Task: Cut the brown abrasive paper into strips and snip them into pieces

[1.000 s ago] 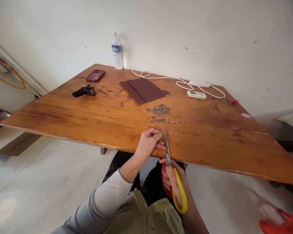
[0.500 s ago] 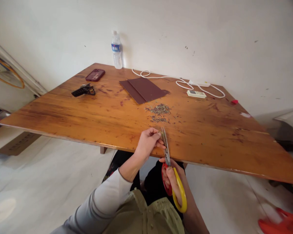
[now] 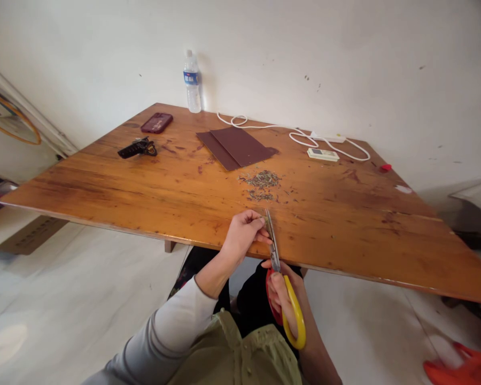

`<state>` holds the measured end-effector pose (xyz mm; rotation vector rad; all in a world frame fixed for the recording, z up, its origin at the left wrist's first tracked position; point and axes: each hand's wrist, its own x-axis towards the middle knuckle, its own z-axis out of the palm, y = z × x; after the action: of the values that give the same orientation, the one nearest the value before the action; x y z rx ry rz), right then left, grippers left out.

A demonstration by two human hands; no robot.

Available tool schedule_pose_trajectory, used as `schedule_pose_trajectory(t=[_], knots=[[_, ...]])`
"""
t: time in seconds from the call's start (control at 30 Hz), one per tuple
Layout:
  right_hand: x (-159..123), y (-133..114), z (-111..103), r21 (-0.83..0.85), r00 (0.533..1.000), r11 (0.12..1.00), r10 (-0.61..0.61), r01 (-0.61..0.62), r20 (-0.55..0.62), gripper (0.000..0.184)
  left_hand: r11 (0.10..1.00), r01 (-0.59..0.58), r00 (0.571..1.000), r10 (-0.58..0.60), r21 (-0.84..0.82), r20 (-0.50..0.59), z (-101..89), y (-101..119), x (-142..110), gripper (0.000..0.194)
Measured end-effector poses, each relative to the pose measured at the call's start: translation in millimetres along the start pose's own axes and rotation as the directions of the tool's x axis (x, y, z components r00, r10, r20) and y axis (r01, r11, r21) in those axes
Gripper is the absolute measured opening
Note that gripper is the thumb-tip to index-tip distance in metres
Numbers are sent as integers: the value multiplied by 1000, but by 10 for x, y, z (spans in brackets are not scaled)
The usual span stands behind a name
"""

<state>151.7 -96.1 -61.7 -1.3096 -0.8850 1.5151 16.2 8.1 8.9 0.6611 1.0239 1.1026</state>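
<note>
My right hand is wrapped round the scissors, which have one yellow and one red handle loop. Their blades point away from me over the table's near edge, lying almost together. Beside the blades, my left hand pinches a small, thin piece; what it is I cannot make out, as fingers and blades hide most of it. Beyond both hands lies a loose pile of small dry clippings, with a few scattered around it. Two brown sheets, partly overlapping, rest behind the pile.
On the wooden table stand a water bottle by the wall, a dark red phone and a black hair clip. To the right are a white remote, a white power cord and a small red object.
The scissor blades have closed, from slightly parted to nearly together. The left hand has stayed in place beside them.
</note>
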Motion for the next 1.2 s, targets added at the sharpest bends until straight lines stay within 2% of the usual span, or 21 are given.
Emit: schedule_pose_trajectory(t=[0.1,0.17,0.27,0.37,0.5,0.67,0.93,1.2], knots=[[1,-2,-16,-18,1000,1000,16,-16,-5,74,1000,9,1000,-9,2,-4,6,9,-5,33],[13,33,-38,-34,1000,999,-23,23,11,76,1000,16,1000,-16,7,-2,11,19,-8,32],[42,135,-76,-32,996,996,-85,85,7,75,999,29,1000,-29,14,7,18,38,-15,32],[61,209,-100,-22,996,996,-92,92,3,71,999,40,999,-40,23,10,21,53,-21,34],[40,132,-84,-25,998,998,-66,66,5,70,998,40,999,-41,39,7,22,52,-21,35],[2,-67,-23,-18,998,999,30,-29,50,76,999,34,999,-34,36,-9,29,47,-21,36],[32,-37,3,7,995,995,97,-97,-35,68,999,34,999,-34,18,-7,30,44,-19,36],[-29,-59,-27,-76,998,996,-46,49,39,75,1000,11,1000,-12,-25,-24,45,40,-12,36]])
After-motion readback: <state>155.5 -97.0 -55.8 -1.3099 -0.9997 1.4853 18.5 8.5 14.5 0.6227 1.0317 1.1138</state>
